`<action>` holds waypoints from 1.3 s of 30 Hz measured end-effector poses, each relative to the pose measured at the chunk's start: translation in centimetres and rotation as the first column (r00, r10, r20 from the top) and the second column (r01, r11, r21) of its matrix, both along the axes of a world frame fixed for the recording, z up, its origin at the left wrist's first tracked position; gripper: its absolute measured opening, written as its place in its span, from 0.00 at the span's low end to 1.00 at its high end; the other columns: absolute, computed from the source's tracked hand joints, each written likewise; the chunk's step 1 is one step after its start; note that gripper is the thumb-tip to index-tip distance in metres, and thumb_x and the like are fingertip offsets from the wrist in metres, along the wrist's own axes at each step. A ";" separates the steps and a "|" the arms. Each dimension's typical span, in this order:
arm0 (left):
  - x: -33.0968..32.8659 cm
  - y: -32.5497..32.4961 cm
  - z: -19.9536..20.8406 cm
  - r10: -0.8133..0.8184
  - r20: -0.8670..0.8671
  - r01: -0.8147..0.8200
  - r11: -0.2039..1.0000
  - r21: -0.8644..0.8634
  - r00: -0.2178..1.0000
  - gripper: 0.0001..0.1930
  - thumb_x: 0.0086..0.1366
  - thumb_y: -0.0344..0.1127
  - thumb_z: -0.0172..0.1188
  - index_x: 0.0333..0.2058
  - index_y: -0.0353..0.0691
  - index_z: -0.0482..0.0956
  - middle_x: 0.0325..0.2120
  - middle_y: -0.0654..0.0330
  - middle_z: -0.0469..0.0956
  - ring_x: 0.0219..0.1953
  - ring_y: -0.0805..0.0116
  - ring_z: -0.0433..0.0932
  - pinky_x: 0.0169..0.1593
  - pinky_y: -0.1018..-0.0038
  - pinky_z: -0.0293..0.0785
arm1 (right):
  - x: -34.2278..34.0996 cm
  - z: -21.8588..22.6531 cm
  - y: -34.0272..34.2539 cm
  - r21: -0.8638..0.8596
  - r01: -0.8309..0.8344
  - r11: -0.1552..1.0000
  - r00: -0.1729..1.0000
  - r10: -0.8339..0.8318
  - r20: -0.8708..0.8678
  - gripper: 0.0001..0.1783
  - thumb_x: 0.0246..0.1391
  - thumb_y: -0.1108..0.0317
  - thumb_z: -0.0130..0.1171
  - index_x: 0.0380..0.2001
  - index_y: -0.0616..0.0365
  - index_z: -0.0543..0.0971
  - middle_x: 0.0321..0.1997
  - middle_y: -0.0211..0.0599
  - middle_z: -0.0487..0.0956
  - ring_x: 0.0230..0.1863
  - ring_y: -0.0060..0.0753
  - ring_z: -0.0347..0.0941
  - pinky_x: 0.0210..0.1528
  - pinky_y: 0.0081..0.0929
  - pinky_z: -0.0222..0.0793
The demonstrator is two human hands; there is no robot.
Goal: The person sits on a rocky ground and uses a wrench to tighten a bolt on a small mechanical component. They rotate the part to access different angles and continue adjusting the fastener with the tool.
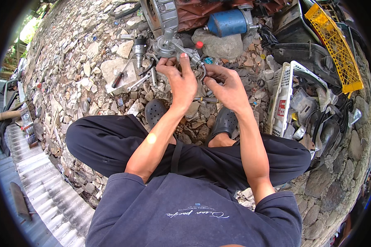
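My left hand (179,80) is closed around a grey cast-metal part (166,45) with a round body and a side arm. Its thumb lies along that arm. At the arm's right end a short curved tube (203,71) bends down, and my right hand (228,86) pinches it between thumb and fingers. Whether the tube is fixed to the part I cannot tell. On the stones left of my left hand lie a wrench (139,81), a screwdriver (118,79) and a cylindrical metal part (139,49). Below my hands rests another screwdriver (208,99) with a yellowish handle.
A blue canister (226,23) lies behind a large rock (218,44), beside a red cap (199,44). A big metal housing (165,16) stands at the back. To the right are a white basket (281,96) of scrap and a yellow crate (332,45). Corrugated sheet (41,164) lies left.
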State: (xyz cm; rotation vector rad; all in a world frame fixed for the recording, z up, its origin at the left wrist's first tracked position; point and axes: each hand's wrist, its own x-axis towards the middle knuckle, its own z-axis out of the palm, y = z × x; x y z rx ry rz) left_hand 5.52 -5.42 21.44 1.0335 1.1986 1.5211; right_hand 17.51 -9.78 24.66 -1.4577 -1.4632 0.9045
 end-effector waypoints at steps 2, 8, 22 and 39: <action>-0.1 0.1 -0.1 0.007 -0.001 -0.007 1.000 -0.004 1.000 0.23 0.71 0.40 0.53 0.49 0.31 0.51 0.39 0.51 0.69 0.40 0.71 0.68 0.45 0.74 0.67 | -0.8 0.7 -0.2 0.001 0.049 0.999 0.996 -0.049 0.071 0.18 0.50 0.67 0.63 0.42 0.69 0.80 0.28 0.46 0.81 0.29 0.24 0.75 0.34 0.24 0.71; 0.1 0.1 -0.4 -0.014 0.034 0.013 1.000 0.022 0.999 0.20 0.71 0.35 0.52 0.48 0.32 0.50 0.39 0.51 0.66 0.39 0.71 0.67 0.44 0.72 0.67 | -2.3 -0.2 0.0 0.029 0.271 0.962 0.962 -0.272 0.014 0.16 0.48 0.68 0.67 0.40 0.67 0.80 0.29 0.45 0.82 0.31 0.28 0.80 0.33 0.26 0.73; 0.1 -0.3 0.0 -0.024 0.000 0.024 0.999 0.027 1.000 0.19 0.70 0.34 0.52 0.48 0.33 0.51 0.40 0.50 0.66 0.39 0.70 0.69 0.42 0.73 0.69 | -2.6 -0.7 0.1 0.501 0.170 0.848 0.840 -0.391 0.377 0.09 0.48 0.70 0.66 0.33 0.61 0.79 0.30 0.42 0.80 0.34 0.48 0.76 0.38 0.40 0.69; 0.2 -0.5 0.3 -0.049 0.042 0.049 0.999 0.004 0.998 0.20 0.70 0.34 0.52 0.48 0.33 0.50 0.41 0.49 0.67 0.41 0.70 0.69 0.43 0.73 0.69 | -2.8 -1.6 0.0 0.481 0.185 0.857 0.852 -0.384 0.357 0.13 0.47 0.71 0.67 0.35 0.65 0.77 0.27 0.46 0.80 0.30 0.45 0.78 0.34 0.36 0.72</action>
